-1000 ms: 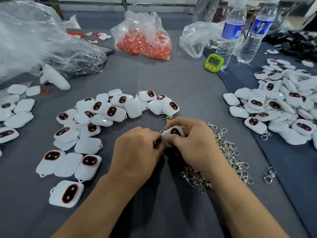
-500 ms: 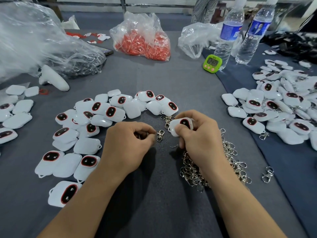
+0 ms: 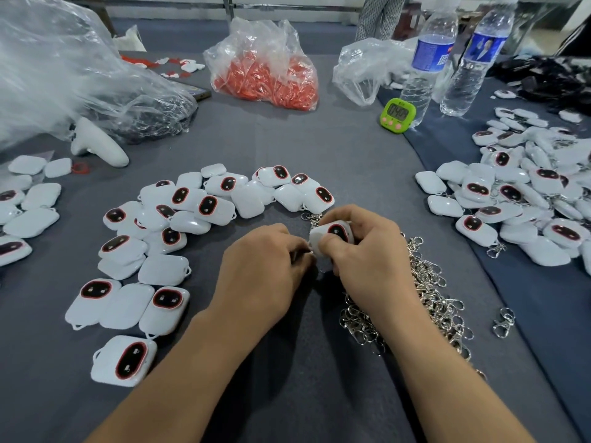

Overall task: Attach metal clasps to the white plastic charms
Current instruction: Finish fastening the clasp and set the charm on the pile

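Pinching a white charm (image 3: 331, 233) in my right hand (image 3: 371, 260) at centre bench (image 3: 319, 148), I face its corner left so my left hand (image 3: 265, 266), fingers curled, probably round a hidden clasp, can hook it; spare clasps (image 3: 428, 292) lie just right, within reach.

I see a bright picture with soft, even light. The far top edge looks pale and washed out, so I think the light comes from up there. A soft dark shadow lies on the grey cloth (image 3: 319, 155) just right of the left hand (image 3: 262, 270). The big clear bag (image 3: 64, 75) far left shines white with glare. The pile of clasps (image 3: 431, 298) sparkles. The white charms (image 3: 527, 199) at the right edge look smeared and stretched. The picture bends at its sides. The middle is sharp.
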Tool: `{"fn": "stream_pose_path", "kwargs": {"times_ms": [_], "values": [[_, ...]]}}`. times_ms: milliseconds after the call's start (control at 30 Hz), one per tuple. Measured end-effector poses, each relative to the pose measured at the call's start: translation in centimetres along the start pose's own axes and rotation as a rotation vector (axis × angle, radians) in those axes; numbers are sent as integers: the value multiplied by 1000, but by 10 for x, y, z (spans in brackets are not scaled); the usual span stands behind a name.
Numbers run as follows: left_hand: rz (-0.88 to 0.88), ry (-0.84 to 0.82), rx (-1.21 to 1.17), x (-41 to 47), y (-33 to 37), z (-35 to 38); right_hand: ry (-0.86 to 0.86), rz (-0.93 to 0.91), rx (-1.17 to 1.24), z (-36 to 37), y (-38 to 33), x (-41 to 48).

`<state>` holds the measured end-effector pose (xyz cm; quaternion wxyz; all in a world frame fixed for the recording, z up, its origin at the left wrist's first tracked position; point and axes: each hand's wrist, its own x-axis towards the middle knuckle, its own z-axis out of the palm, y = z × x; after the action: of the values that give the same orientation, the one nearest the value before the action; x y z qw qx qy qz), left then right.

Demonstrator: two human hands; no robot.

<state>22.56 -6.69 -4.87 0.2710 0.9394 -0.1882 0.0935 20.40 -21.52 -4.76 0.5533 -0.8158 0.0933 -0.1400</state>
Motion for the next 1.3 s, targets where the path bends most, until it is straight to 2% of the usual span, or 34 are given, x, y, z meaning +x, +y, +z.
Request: {"fn": "stream_pose_path", "kwargs": {"times_ms": [133, 233, 400, 500, 767, 900, 1067, 1300], "values": [[45, 21, 10, -2, -3, 1, 6, 1, -1, 0, -1, -2], [-16, 77, -34, 0, -6, 2, 44, 12, 19, 0, 1, -1], [-230, 165, -348, 7, -11, -1, -29, -37, -15, -1, -1, -2], [-288, 189, -498, 7, -9, -3, -86, -41, -22, 0, -4, -5], [-206, 148, -480, -1, -2, -9, -181, -96, -172, 5, -8, -9], [-226, 133, -544, 1, -5, -9, -130, -77, -153, 7, -7, -7], [-369, 57, -1044, 6, -6, -10, -94, -80, -73, 6, -7, -8], [-336, 174, -1029, 5, -4, -11, 47, -75, -63, 3, -6, -9]]}}
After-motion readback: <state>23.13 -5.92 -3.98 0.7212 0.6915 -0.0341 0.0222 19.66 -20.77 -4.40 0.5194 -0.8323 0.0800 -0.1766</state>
